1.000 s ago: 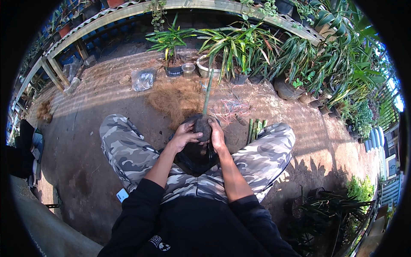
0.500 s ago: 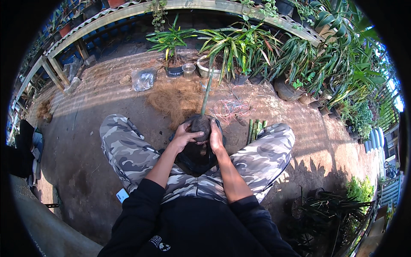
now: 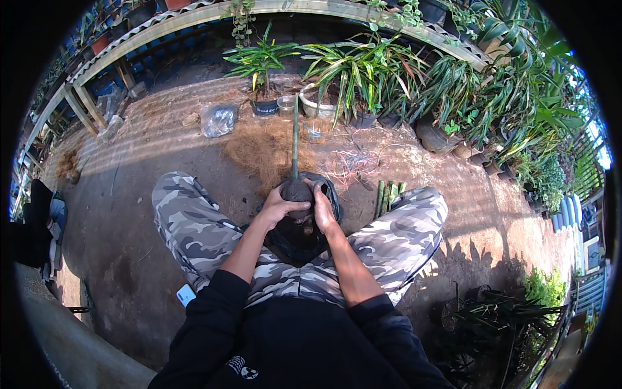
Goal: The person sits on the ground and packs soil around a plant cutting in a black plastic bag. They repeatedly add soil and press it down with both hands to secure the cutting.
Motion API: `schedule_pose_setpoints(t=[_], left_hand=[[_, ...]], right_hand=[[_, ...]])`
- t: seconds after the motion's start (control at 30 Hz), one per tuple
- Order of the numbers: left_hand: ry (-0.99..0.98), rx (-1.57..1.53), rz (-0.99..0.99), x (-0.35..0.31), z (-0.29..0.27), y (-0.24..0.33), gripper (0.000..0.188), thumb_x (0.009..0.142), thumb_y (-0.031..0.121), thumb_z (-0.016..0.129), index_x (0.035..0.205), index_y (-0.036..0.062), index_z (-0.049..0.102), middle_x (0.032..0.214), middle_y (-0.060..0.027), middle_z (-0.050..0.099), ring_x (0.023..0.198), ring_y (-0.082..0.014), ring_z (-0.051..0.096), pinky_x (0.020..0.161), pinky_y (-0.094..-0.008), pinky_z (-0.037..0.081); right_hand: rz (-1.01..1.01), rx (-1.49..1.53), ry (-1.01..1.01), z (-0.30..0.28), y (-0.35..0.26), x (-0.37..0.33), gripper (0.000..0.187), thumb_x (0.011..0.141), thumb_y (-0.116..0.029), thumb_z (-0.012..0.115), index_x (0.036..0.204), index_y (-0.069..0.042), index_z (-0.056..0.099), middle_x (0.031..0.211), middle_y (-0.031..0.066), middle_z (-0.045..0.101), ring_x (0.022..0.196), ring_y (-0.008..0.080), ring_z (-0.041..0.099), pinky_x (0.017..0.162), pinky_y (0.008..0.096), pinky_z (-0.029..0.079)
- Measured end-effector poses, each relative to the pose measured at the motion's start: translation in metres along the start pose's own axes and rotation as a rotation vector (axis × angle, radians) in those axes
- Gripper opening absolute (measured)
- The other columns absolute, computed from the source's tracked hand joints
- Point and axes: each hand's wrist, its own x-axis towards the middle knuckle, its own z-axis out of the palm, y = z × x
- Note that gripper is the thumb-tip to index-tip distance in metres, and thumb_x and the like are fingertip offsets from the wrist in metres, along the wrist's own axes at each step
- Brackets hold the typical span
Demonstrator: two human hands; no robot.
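A dark brown, rounded ball of soil [image 3: 297, 192] sits between my two hands, at the lower end of a green stem [image 3: 295, 139] that points away from me. My left hand [image 3: 276, 207] is wrapped round its left side, the thumb lying across the front. Against the right side presses my right hand [image 3: 322, 209], fingers curved over the edge. Directly beneath is a black plastic bag [image 3: 332, 200], standing between my legs with its mouth spread wide. Dark material shows inside the bag, though shadow hides detail.
Brown fibre [image 3: 259, 152] lies beyond the bag, beside tangled pink strings [image 3: 353, 167]. Cut green stems [image 3: 386, 196] rest by my right knee. A clear plastic bag [image 3: 219, 120] and potted plants [image 3: 264, 107] stand farther off. A phone [image 3: 185, 295] is at my left.
The stem has swung from a rightward lean to nearly straight ahead. The soil ball has shifted slightly left, and my right hand's fingers have moved inward over it.
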Motion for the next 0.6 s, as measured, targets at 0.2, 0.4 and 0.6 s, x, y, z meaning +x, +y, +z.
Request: schedule_pose_setpoints(t=[0.2,0.4,0.6], left_hand=[[0.004,-0.073,0.017,-0.002,0.000,0.000,0.067,0.069,0.009,0.084,0.128,0.0044,0.053,0.113,-0.0058,0.063,0.099,-0.0187,0.063,0.084,-0.0342,0.054],[-0.055,-0.182,-0.034,0.002,-0.004,-0.001,0.064,0.071,0.006,0.082,0.129,0.0074,0.053,0.115,-0.0057,0.062,0.100,-0.0189,0.064,0.077,-0.0349,0.058],[-0.072,-0.245,-0.066,-0.002,-0.006,-0.003,0.058,0.075,0.008,0.079,0.126,0.0070,0.054,0.112,-0.0058,0.064,0.099,-0.0202,0.065,0.074,-0.0364,0.059]], right_hand=[[0.108,0.138,-0.007,0.003,-0.011,-0.009,0.084,0.094,-0.070,0.023,0.141,-0.003,0.042,0.136,0.0160,0.050,0.123,0.0263,0.050,0.102,0.0355,0.043],[-0.082,-0.020,-0.015,0.004,-0.012,-0.010,0.078,0.096,-0.066,0.025,0.140,-0.004,0.044,0.131,0.0150,0.054,0.119,0.0239,0.052,0.100,0.0334,0.043],[-0.095,-0.017,-0.010,0.005,-0.012,-0.011,0.074,0.098,-0.063,0.027,0.138,-0.005,0.048,0.128,0.0150,0.057,0.119,0.0232,0.053,0.101,0.0334,0.041]])
